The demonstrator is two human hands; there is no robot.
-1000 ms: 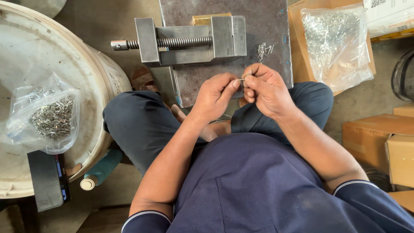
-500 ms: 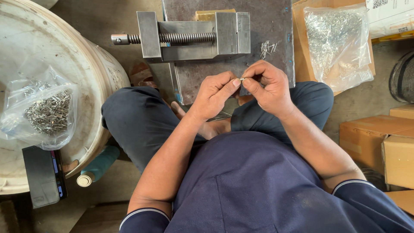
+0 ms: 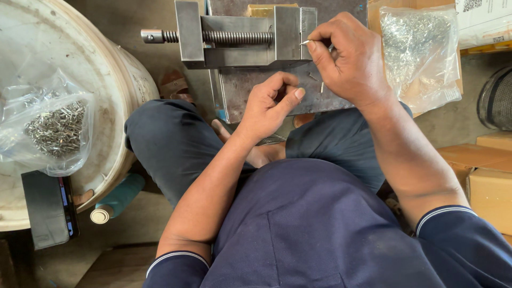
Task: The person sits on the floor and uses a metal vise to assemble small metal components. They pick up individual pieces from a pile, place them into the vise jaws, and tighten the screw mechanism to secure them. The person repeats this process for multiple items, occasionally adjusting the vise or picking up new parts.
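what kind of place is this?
Likely a small workshop doing manual parts assembly: a steel vise on a metal plate, clear bags of small metal parts, cardboard boxes. The right hand holds a small metal piece at the vise.
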